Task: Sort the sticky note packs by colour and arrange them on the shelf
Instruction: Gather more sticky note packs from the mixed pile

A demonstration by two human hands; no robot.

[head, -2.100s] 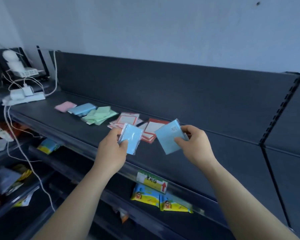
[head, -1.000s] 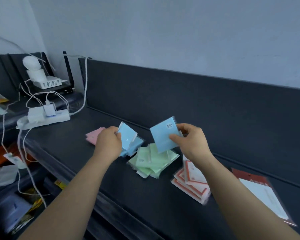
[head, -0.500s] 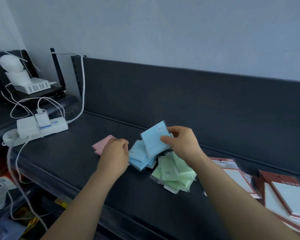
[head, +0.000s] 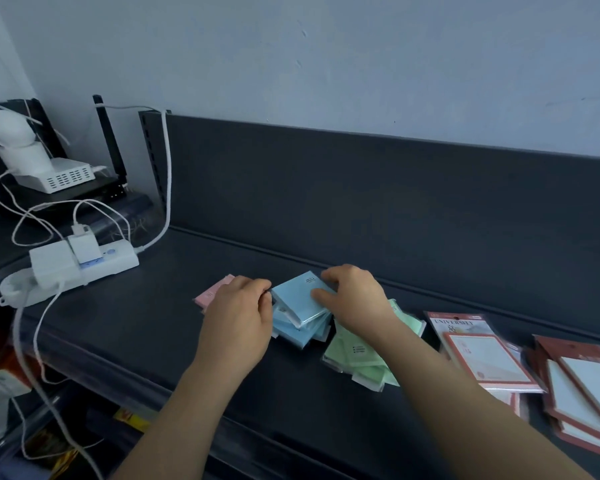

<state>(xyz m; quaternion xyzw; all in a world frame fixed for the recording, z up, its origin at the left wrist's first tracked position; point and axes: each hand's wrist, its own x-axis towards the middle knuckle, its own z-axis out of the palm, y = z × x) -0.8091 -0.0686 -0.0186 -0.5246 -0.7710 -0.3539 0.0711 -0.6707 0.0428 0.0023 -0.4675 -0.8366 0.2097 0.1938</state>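
Observation:
On the dark shelf [head: 160, 344] lies a pile of blue sticky note packs [head: 300, 325]. My right hand [head: 355, 297] grips the top blue pack [head: 297, 297], thumb on its face, fingers over its far edge. My left hand [head: 238, 313] sits at the pile's left side with curled fingers touching the packs' edge; what it holds is hidden. A pink pack [head: 210, 296] peeks out to the left of that hand. Green packs [head: 361, 356] lie in a loose heap right of the blue pile, partly under my right forearm.
Red-framed notepad packs [head: 485, 358] and darker red ones [head: 582, 386] lie at the right. A white power strip [head: 84, 263] with cables sits at the shelf's left end, a white device [head: 54, 171] behind it. Lower shelves with goods show below.
Both hands carried blue packs leftwards to the blue pile. The left hand's pack is now down on it, and the right hand has lowered its pack onto the top.

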